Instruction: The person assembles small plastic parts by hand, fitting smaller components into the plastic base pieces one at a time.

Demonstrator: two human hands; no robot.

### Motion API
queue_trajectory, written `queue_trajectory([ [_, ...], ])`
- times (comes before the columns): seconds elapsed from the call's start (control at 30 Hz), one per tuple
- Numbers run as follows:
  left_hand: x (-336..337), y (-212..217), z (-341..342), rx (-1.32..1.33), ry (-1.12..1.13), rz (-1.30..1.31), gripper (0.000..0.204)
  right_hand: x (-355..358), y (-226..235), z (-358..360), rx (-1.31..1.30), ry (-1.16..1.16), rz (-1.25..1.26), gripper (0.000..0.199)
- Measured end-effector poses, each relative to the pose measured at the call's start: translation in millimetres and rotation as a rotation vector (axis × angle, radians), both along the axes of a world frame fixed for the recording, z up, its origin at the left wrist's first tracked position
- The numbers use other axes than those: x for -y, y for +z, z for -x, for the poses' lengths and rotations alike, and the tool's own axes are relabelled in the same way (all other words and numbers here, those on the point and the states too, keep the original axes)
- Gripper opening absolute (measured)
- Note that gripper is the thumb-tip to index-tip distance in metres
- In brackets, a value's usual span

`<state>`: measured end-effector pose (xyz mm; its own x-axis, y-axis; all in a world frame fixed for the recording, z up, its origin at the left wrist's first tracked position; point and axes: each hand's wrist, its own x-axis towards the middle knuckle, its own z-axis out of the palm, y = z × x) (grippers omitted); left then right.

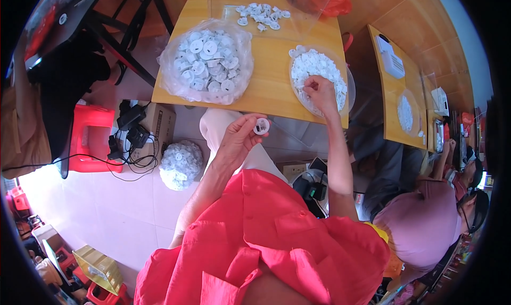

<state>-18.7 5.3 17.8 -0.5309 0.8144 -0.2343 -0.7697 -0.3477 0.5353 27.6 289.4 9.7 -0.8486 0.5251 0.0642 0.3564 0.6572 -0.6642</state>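
Between the thumb and fingers of my left hand (239, 140) is a small round white plastic part (261, 126) with a dark spot in its middle, held over my lap in front of the table edge. My right hand (321, 93) reaches over a round tray (351, 92) heaped with small white plastic pieces (314, 65). Its fingertips are pinched together at the heap; whether a piece is between them is too small to tell. Left of the tray, a clear plastic bag (165, 73) full of round white parts (210, 48) stands on the wooden table (269, 76).
Several white parts (261, 14) lie at the table's far side, near a red plastic bag (322, 1). A filled bag (181, 164) rests on the floor beside a cardboard box (159, 121), cables and a red stool (88, 140). People sit at left and right.
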Motion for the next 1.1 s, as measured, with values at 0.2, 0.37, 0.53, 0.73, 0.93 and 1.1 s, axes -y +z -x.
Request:
queue_trajectory([
  [0.2, 2.6, -1.0, 0.6, 0.005, 0.002, 0.012, 0.027, -5.0, 11.3, -4.7, -0.052, -0.112, 0.412, 0.017],
  [0.37, 1.5, -0.6, 0.1, 0.013, 0.002, 0.041, 0.028, -3.9, 20.9, -10.9, -0.127, -0.039, 0.591, 0.016],
  [0.53, 0.4, 0.8, -0.9, 0.016, -0.008, 0.063, 0.029, 23.2, 40.8, -15.6, -0.161, 0.021, 0.778, 0.017],
  [0.73, 1.9, 3.8, -0.1, 0.005, -0.034, 0.09, 0.03, 65.6, 50.1, -22.3, -0.215, 0.052, 0.984, 0.016],
  [0.93, 2.9, 1.7, -0.2, 0.023, -0.031, 0.071, 0.03, 85.9, 46.0, -27.0, -0.221, 0.181, 1.073, 0.018],
  [1.1, 5.2, 0.9, 0.7, 0.032, -0.017, 0.071, 0.03, 99.9, 50.2, -25.3, -0.244, 0.164, 1.013, 0.019],
])
